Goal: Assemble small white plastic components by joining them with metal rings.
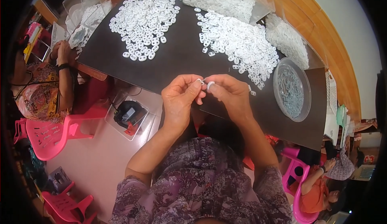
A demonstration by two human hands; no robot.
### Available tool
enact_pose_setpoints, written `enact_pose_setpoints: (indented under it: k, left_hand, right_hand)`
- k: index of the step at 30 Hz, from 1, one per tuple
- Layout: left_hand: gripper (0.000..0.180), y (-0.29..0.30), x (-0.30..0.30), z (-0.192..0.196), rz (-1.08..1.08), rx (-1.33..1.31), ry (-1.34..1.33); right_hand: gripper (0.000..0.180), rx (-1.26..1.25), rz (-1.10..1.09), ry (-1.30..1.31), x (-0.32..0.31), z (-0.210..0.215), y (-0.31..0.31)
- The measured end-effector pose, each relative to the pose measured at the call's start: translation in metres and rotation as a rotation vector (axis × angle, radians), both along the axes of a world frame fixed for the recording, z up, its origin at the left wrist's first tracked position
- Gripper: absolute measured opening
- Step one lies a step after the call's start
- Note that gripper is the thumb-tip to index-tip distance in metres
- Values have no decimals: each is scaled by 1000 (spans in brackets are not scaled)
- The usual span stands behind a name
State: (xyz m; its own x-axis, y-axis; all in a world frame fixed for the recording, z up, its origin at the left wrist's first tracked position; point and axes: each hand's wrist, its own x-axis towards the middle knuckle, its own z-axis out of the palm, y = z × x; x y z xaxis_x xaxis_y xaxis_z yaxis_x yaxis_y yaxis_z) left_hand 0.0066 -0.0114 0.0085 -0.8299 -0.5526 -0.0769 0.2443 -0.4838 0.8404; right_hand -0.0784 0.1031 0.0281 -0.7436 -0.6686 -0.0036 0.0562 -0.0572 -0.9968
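Note:
My left hand (177,99) and my right hand (234,95) meet just above the table's near edge, fingertips almost touching. The left thumb and fingers pinch a small white plastic piece (200,81). Between my right thumb and fingers is a white rounded plastic piece (210,85). A thin dark tip shows by the right fingertips, too small to make out. Beyond my right hand spreads a heap of small white plastic pieces (234,38). To the far left lies a pile of white oval pieces with two holes (145,22). Grey screws (291,95) fill a round clear tub (308,97) at right.
Clear bins of white pieces (217,0) stand along the back of the dark table (179,52). A co-worker (40,88) sits at left near a pink chair (46,137); another person (316,193) is at lower right. A clear tray holding a black object (129,113) is at left.

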Motion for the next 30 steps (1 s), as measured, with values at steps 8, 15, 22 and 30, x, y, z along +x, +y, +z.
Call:
enact_pose_setpoints:
  k: [8,15,22,30]
  left_hand:
    - [15,1,5,-2,-5,-52,-48]
    - [15,7,7,2,3,-144,-123]
    - [14,8,7,0,29,-215,-160]
    - [15,12,6,-6,93,-274,-120]
  right_hand:
    - [17,72,-111,37,-7,-5,4]
    - [18,73,-125,36,-8,-4,2]
    - [16,31,-130,19,-5,-4,-3]
    - [13,-33,-155,64,0,-9,-7]
